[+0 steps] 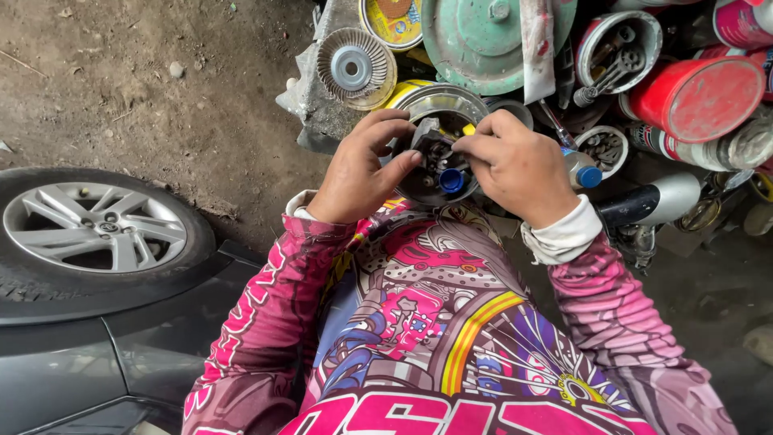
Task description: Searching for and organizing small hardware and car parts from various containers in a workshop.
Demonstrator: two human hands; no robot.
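Head view: my left hand (pixel 358 169) and right hand (pixel 515 165) both pinch one small dark metal part (pixel 431 145), held between them above a round tin (pixel 439 105). Blue cap (pixel 452 180) sits just below the fingers. Risk, as I judge it: greasy fingertips slip, part drops into the clutter.

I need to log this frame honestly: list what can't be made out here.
- Head view: dark metal part, mostly covered by left hand and right hand; its shape is unclear.
- Red can: cut off by the right edge.
- Car wheel: tyre partly hidden by the grey car body.
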